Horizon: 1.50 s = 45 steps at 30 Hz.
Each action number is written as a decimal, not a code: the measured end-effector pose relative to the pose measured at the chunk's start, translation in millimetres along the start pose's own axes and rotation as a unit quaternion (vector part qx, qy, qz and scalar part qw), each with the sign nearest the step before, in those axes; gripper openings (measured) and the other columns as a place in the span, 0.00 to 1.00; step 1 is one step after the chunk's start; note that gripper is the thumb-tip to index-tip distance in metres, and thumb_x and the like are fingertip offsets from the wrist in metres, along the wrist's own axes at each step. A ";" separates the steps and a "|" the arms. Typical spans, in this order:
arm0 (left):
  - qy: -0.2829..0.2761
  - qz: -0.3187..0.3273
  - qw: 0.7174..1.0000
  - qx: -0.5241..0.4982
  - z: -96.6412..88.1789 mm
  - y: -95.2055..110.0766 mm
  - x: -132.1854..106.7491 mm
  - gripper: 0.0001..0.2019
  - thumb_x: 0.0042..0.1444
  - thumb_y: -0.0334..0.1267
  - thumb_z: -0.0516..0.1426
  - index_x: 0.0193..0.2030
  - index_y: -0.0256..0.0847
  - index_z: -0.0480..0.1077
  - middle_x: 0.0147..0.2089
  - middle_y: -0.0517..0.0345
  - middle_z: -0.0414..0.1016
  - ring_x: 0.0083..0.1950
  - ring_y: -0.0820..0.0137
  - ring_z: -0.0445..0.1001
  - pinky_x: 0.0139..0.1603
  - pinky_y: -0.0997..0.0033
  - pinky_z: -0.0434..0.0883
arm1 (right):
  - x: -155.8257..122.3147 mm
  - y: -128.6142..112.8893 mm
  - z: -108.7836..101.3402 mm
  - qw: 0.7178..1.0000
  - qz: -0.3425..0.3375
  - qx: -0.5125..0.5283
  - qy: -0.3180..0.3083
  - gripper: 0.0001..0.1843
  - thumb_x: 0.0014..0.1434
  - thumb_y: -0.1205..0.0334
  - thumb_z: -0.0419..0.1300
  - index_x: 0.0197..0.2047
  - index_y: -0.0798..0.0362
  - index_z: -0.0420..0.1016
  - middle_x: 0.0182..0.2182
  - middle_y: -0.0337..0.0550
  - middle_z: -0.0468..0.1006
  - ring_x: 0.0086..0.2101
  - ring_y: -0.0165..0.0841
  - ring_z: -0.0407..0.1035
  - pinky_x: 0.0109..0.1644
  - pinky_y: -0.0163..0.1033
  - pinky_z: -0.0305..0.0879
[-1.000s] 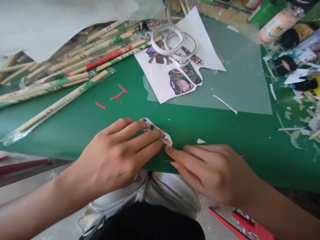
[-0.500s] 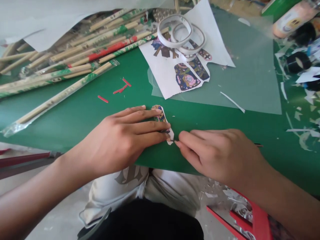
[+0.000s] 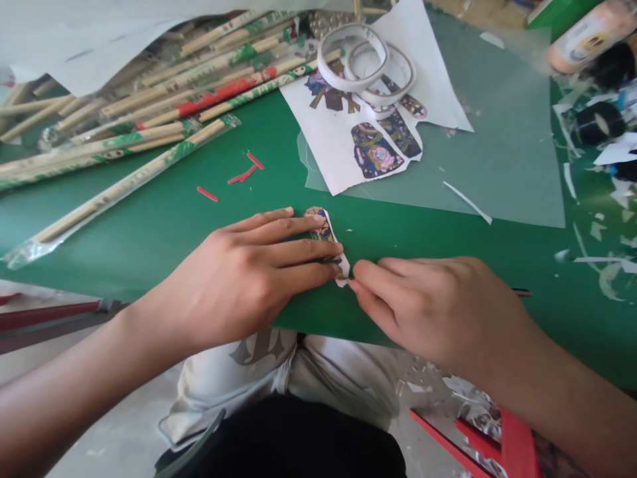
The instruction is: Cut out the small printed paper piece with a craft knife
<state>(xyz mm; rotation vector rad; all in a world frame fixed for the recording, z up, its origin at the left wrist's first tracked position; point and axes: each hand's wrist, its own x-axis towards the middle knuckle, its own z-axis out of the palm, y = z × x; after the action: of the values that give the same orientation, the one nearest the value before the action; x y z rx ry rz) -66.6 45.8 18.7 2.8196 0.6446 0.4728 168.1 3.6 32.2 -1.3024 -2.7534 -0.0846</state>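
Observation:
A small printed paper cutout point(image 3: 326, 229) with a white border lies on the green mat point(image 3: 149, 226) near its front edge. My left hand point(image 3: 249, 279) rests flat on the cutout, fingers stretched out and pressing it down. My right hand point(image 3: 438, 312) is closed, its pinched fingertips touching the cutout's lower right end. A thin dark tool point(image 3: 521, 292) sticks out from under that hand to the right; its tip is hidden by the fingers.
Wrapped wooden chopsticks point(image 3: 149, 113) are piled at the back left under white paper. A printed sheet point(image 3: 343, 143) with two white tape rolls point(image 3: 353, 63) lies on clear film point(image 3: 497, 166). Red scraps point(image 3: 243, 174), paper offcuts and a black tape roll point(image 3: 597, 123) lie around.
The cutout has been turned from lying slantwise to a more upright angle under my left fingers. My right hand has curled from stretched fingers into a pinch at its lower end.

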 end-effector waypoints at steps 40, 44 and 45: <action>0.074 -0.096 0.984 0.133 14.8 40.4 -4.5 0.17 0.60 0.28 0.54 0.56 0.38 0.71 0.46 0.54 0.80 0.37 0.64 0.73 0.31 0.61 0.65 | -31.4 -27.4 4.1 0.996 0.047 -0.005 0.079 0.18 0.66 0.61 0.58 0.55 0.60 0.77 0.20 0.34 0.70 0.18 0.29 0.63 0.24 0.40 0.54; 0.077 -0.097 0.983 0.135 15.3 40.7 -4.0 0.17 0.60 0.28 0.54 0.56 0.38 0.70 0.46 0.54 0.80 0.38 0.63 0.74 0.31 0.61 0.65 | -30.7 -26.4 4.6 0.996 0.056 0.016 0.072 0.18 0.66 0.61 0.57 0.55 0.60 0.77 0.21 0.35 0.73 0.19 0.29 0.66 0.24 0.40 0.55; 0.078 -0.098 0.983 0.136 15.6 41.1 -4.1 0.17 0.60 0.28 0.54 0.56 0.38 0.71 0.46 0.54 0.80 0.38 0.63 0.74 0.31 0.60 0.65 | -30.2 -25.9 5.1 0.995 0.060 0.024 0.072 0.18 0.66 0.61 0.57 0.55 0.60 0.77 0.21 0.36 0.74 0.20 0.29 0.67 0.24 0.40 0.56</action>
<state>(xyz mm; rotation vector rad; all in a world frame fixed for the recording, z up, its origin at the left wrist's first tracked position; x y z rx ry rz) -48.8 5.7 14.4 2.9459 1.0832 0.6150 166.8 -35.6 23.5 -1.3868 -2.5367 -0.1004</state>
